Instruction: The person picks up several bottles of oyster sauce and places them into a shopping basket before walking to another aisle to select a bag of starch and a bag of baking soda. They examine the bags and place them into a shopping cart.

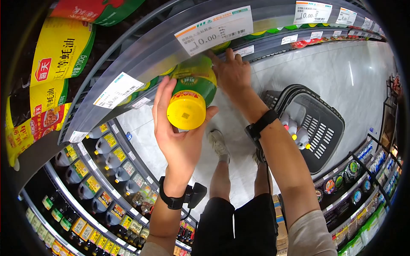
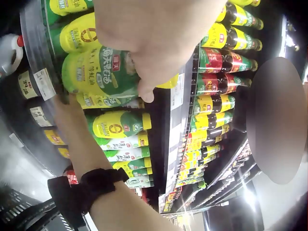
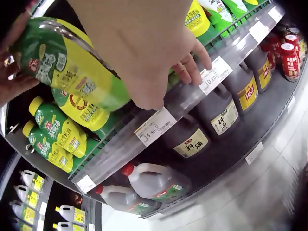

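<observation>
A green and yellow oyster sauce bottle (image 1: pixel 188 96) lies tilted at the shelf front, its yellow cap toward the head camera. My left hand (image 1: pixel 177 143) grips it around the cap end, fingers along one side and thumb on the other. My right hand (image 1: pixel 235 74) is beside the bottle's base at the shelf edge. In the right wrist view, the loosely bent fingers (image 3: pixel 190 67) of my right hand are near a price tag (image 3: pixel 216 74). The left wrist view shows the bottle's label (image 2: pixel 103 72) beneath my left hand.
More green and yellow bottles (image 3: pixel 62 134) fill the same shelf, with dark cooking wine bottles (image 3: pixel 192 142) below. A black basket (image 1: pixel 329 132) holding several bottles stands on the floor to the right. Oyster sauce bottles (image 1: pixel 60 55) stand on the upper shelf at left.
</observation>
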`<state>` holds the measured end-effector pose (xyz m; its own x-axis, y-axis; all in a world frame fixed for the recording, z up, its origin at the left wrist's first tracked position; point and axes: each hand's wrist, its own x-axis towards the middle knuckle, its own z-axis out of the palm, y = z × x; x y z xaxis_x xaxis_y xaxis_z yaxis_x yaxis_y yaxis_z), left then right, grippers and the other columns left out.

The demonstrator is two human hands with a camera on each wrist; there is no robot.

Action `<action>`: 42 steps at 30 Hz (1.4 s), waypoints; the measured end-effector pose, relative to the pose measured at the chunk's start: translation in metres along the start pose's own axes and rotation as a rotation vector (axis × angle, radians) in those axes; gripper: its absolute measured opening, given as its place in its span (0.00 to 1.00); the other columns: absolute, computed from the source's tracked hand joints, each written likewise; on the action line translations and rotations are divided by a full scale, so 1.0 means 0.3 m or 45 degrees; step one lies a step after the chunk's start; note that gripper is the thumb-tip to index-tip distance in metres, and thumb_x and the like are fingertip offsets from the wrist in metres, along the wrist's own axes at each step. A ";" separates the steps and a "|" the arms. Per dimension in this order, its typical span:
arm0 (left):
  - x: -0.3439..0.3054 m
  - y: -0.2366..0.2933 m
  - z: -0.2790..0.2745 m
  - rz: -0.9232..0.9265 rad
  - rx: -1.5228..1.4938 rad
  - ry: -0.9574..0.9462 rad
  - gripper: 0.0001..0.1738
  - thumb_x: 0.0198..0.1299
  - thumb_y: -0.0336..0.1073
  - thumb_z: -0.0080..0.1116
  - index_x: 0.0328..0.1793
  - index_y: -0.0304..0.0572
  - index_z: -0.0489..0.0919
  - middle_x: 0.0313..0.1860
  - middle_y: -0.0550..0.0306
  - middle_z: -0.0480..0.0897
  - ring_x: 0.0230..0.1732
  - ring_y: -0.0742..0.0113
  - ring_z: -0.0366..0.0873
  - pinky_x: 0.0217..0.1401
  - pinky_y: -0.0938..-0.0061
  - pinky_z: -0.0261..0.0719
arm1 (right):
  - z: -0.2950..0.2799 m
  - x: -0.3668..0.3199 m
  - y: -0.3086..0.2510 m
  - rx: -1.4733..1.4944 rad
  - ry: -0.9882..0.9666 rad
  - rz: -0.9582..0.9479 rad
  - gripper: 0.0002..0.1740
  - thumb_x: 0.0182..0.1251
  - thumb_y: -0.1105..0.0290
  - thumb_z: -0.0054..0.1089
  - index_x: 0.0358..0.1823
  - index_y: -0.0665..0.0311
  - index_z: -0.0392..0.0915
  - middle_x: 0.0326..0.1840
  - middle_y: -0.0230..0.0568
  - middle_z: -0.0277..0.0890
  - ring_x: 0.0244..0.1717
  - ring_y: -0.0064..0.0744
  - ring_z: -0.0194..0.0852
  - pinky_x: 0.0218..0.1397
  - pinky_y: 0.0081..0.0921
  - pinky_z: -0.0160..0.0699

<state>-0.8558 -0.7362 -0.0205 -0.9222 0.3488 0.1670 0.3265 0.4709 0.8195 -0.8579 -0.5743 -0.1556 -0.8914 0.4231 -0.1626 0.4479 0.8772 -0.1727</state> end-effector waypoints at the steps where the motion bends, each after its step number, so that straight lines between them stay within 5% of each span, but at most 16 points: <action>1: 0.012 0.011 0.008 0.046 0.020 0.020 0.46 0.41 0.27 0.85 0.70 0.37 0.74 0.71 0.42 0.76 0.68 0.48 0.75 0.70 0.61 0.73 | 0.000 -0.003 0.000 -0.029 -0.010 0.017 0.34 0.71 0.55 0.59 0.78 0.30 0.64 0.59 0.42 0.75 0.57 0.45 0.79 0.58 0.44 0.74; 5: 0.056 0.029 0.039 -0.031 0.005 0.102 0.42 0.42 0.28 0.85 0.66 0.35 0.75 0.63 0.45 0.79 0.61 0.53 0.79 0.64 0.65 0.77 | -0.008 -0.008 0.009 -0.069 -0.068 0.130 0.38 0.71 0.54 0.60 0.81 0.28 0.59 0.61 0.42 0.76 0.59 0.44 0.78 0.64 0.47 0.66; 8: 0.093 0.016 0.066 0.004 -0.056 0.070 0.40 0.50 0.28 0.82 0.69 0.34 0.74 0.57 0.55 0.82 0.55 0.67 0.80 0.63 0.73 0.78 | 0.001 -0.002 0.029 -0.037 -0.098 0.131 0.39 0.71 0.54 0.60 0.82 0.28 0.56 0.62 0.43 0.77 0.58 0.44 0.79 0.64 0.47 0.66; 17: 0.252 -0.029 0.189 0.218 0.067 0.153 0.21 0.52 0.38 0.81 0.44 0.29 0.85 0.40 0.45 0.90 0.37 0.53 0.87 0.45 0.65 0.81 | 0.038 -0.100 0.179 0.379 0.057 -0.202 0.33 0.71 0.59 0.60 0.77 0.50 0.65 0.50 0.48 0.84 0.44 0.50 0.85 0.49 0.43 0.81; 24: 0.343 -0.143 0.202 0.549 0.507 0.172 0.17 0.61 0.37 0.73 0.51 0.32 0.85 0.43 0.42 0.89 0.43 0.46 0.87 0.48 0.60 0.81 | 0.076 -0.408 0.319 0.679 0.079 -0.231 0.26 0.70 0.69 0.60 0.69 0.56 0.71 0.41 0.44 0.85 0.33 0.51 0.84 0.36 0.44 0.84; 30: 0.368 -0.114 0.207 0.509 0.631 0.069 0.20 0.63 0.40 0.68 0.57 0.35 0.84 0.50 0.38 0.87 0.53 0.40 0.85 0.57 0.56 0.80 | 0.156 -0.710 0.479 0.705 0.131 0.208 0.12 0.67 0.73 0.64 0.50 0.59 0.76 0.32 0.44 0.83 0.29 0.49 0.84 0.32 0.43 0.82; 32: 0.316 -0.039 0.224 0.253 0.481 0.022 0.24 0.63 0.44 0.70 0.57 0.34 0.83 0.52 0.38 0.86 0.56 0.41 0.83 0.62 0.55 0.76 | 0.165 -0.780 0.527 0.682 -0.016 0.420 0.11 0.71 0.63 0.63 0.42 0.59 0.72 0.28 0.45 0.81 0.28 0.51 0.83 0.31 0.46 0.80; 36: 0.125 -0.026 0.279 0.700 0.654 0.169 0.28 0.63 0.35 0.71 0.67 0.34 0.76 0.74 0.28 0.65 0.72 0.30 0.65 0.73 0.44 0.64 | 0.210 -0.859 0.636 0.603 -0.107 0.640 0.21 0.75 0.49 0.59 0.40 0.61 0.71 0.27 0.50 0.81 0.28 0.58 0.82 0.31 0.52 0.76; 38: -0.007 -0.059 0.337 0.583 0.382 -0.080 0.26 0.63 0.30 0.68 0.67 0.34 0.77 0.78 0.31 0.61 0.74 0.32 0.65 0.77 0.43 0.61 | 0.285 -0.881 0.702 0.630 -0.081 0.727 0.23 0.74 0.47 0.60 0.40 0.62 0.71 0.29 0.53 0.82 0.30 0.61 0.82 0.32 0.53 0.76; 42: -0.302 -0.109 0.495 0.474 0.277 -0.548 0.25 0.64 0.31 0.65 0.67 0.34 0.77 0.74 0.33 0.67 0.75 0.35 0.66 0.75 0.49 0.68 | 0.369 -0.907 0.791 0.657 -0.155 0.838 0.20 0.73 0.52 0.60 0.49 0.62 0.72 0.37 0.57 0.84 0.40 0.63 0.84 0.42 0.55 0.79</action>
<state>-0.7521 -0.6630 -0.1439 -0.5863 0.7966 0.1474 0.6877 0.3932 0.6103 -0.5014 -0.5064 -0.2600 -0.4368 0.7582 -0.4840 0.8753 0.2342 -0.4231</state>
